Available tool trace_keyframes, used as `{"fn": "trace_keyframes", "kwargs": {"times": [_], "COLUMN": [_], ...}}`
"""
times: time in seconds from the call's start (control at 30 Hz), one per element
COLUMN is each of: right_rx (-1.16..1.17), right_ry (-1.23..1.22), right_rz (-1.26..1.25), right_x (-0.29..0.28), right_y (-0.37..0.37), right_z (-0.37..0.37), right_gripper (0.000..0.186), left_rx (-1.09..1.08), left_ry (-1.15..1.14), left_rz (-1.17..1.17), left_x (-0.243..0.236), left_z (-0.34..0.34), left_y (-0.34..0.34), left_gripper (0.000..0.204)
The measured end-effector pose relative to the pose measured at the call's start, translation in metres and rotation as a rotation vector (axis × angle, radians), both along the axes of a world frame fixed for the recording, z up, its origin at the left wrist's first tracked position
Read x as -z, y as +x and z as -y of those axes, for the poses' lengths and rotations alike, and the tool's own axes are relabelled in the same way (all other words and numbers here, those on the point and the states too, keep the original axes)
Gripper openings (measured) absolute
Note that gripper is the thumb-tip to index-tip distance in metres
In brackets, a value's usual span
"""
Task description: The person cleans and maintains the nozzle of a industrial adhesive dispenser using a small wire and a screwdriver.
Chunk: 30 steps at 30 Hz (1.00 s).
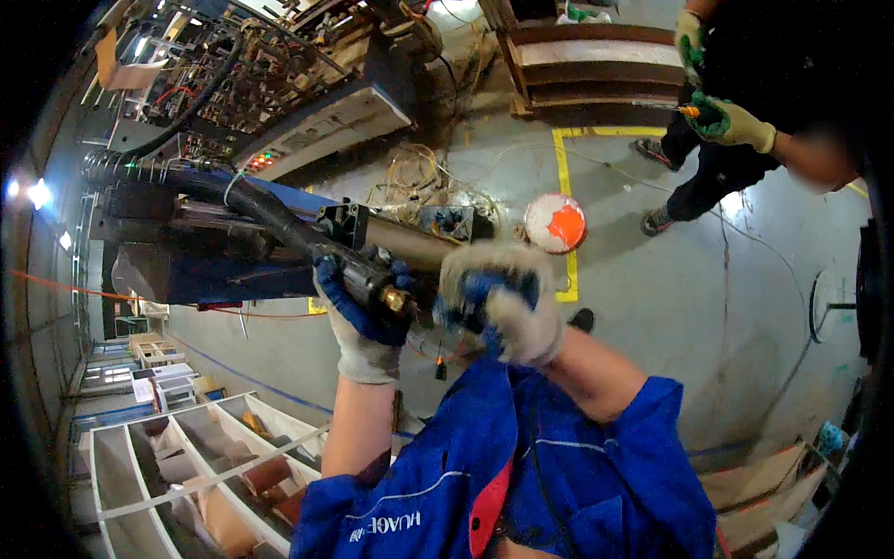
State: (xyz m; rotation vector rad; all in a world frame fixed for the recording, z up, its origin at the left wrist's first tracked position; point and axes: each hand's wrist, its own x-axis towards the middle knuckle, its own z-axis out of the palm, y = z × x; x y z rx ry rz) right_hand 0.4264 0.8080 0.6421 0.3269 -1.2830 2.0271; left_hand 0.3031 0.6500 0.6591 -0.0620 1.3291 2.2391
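My left hand (358, 321), in a grey-white glove with blue palm and fingers, is wrapped round a black cylindrical hose end (365, 277). A brass fitting (395, 298) sticks out of its near end, towards my body. From there the thick black hose (265, 207) runs off to the upper left. Just right of the fitting is my right hand (503, 303), in a matching glove and smeared by motion. Its fingers are too blurred to read, and whether it holds anything does not show.
Beyond my hands stands a machine beam (400, 238); a machine cabinet (321, 126) is farther back. A white bucket with an orange patch (556, 224) sits by yellow floor tape (563, 172). At right, a co-worker's gloved hand (736, 126) holds a thin tool. A divided bin (121, 466) stands lower left.
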Motion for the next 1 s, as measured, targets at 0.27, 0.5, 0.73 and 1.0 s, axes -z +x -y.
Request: {"fn": "trace_keyframes", "kwargs": {"times": [0.27, 0.5, 0.73, 1.0], "right_rx": [0.054, -0.453, -0.56, -0.641], "right_ry": [0.116, -0.053, -0.174, -0.374], "right_rz": [0.536, 0.682, 0.719, 0.741], "right_x": [0.008, -0.011, -0.005, -0.015], "right_y": [0.029, 0.04, 0.029, 0.023], "right_z": [0.039, 0.042, 0.049, 0.053], "right_gripper": [0.022, 0.021, 0.022, 0.025], "left_rx": [0.011, 0.095, 0.016, 0.103], "left_ry": [0.112, 0.148, 0.132, 0.108], "left_rz": [0.006, 0.048, 0.009, 0.056], "left_x": [-0.018, -0.016, -0.023, -0.009], "left_z": [-0.011, -0.003, -0.013, 0.003], "left_y": [0.004, 0.002, 0.01, -0.005], "left_gripper": [0.052, 0.053, 0.057, 0.057]}}
